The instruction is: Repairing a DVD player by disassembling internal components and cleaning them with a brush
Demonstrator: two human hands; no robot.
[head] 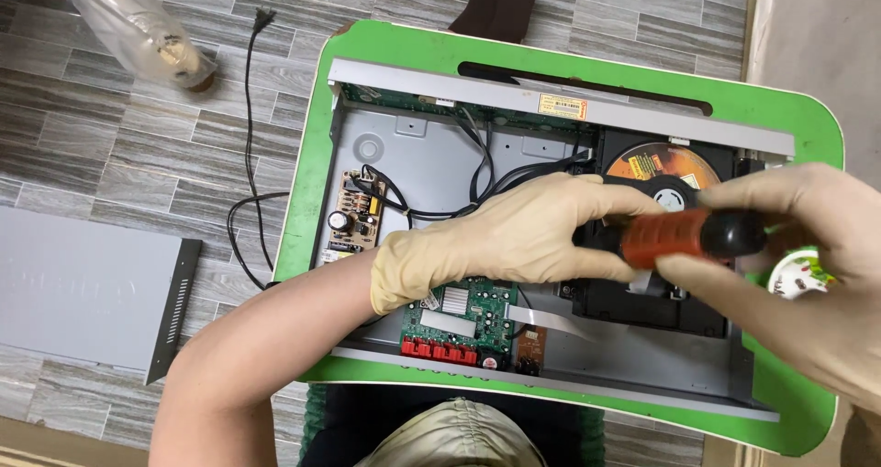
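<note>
An opened disc player lies on a green table, its grey cover resting on the tiled floor well off to the player's left. Both gloved hands meet over the player's black disc drive, where an orange disc shows. The left hand has its grip closed around the front part of an orange-and-black screwdriver, fingers wrapped over the shaft end. The right hand pinches the screwdriver's black handle end, its grip tight on the tool between thumb and fingers. The screwdriver lies roughly level, just above the drive. Near the player's front edge sits a green circuit board with red connectors, and a smaller tan power board lies toward the player's left side, black wires running between them. A black power cord trails on the floor beside the table, near a clear plastic bag
</note>
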